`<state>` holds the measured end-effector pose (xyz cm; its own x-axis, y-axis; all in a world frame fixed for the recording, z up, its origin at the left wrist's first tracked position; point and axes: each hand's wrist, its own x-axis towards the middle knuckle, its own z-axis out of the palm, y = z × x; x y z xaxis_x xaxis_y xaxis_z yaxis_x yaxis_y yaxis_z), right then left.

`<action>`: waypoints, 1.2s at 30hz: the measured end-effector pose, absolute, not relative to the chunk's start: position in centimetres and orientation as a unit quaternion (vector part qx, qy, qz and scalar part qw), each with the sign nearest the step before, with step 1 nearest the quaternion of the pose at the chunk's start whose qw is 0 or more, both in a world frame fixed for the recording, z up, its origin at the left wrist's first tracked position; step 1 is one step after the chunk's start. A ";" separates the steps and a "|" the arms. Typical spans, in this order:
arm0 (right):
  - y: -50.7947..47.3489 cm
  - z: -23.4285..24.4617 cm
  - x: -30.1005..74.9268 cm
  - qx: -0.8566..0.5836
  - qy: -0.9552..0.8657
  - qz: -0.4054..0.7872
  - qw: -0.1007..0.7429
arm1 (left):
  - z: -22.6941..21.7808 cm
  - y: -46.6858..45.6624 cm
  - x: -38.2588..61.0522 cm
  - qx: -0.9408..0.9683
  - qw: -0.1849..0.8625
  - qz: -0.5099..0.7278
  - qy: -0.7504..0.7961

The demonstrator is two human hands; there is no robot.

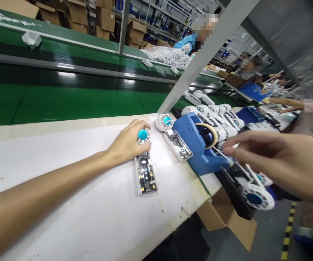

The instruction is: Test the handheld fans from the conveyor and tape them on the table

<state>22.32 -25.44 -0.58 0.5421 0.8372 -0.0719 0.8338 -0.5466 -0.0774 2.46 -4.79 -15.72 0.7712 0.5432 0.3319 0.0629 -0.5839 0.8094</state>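
Note:
My left hand (127, 143) rests on the white table (64, 203), its fingers curled round the round white head with a teal centre (143, 135) of a clear-cased handheld fan part (144, 173) that lies flat. My right hand (278, 159) hovers to the right beside a blue tape dispenser (197, 145). Its thumb and forefinger pinch the end of a strip of tape (221, 155) drawn from the roll (209, 132).
A second fan part (172, 136) lies beside the dispenser. Several more pile up behind it (216, 112) and in a black tray (251, 188). A green conveyor (64, 90) runs behind the table. A slanted metal post (200, 61) rises nearby. Other people work at the right.

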 end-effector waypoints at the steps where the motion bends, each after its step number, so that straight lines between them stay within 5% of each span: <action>1: -26.0 -0.1 23.5 -0.897 -0.443 0.011 -0.010 | -15.7 -4.8 2.5 0.842 0.418 0.287 0.184; 5: -26.9 -0.7 26.7 -0.906 -0.413 0.050 -0.081 | -15.7 -4.8 2.5 0.841 0.423 0.277 0.194; 16: -27.4 -1.8 26.4 -0.894 -0.428 0.132 0.008 | -15.5 -5.0 2.4 0.846 0.413 0.264 0.212; 22: -28.6 -2.0 26.9 -0.903 -0.359 0.184 0.146 | -15.7 -4.8 2.4 0.850 0.403 0.265 0.212; 36: -32.0 -4.2 28.1 -0.849 -0.375 0.280 0.247 | -15.6 -4.7 2.3 0.854 0.399 0.258 0.214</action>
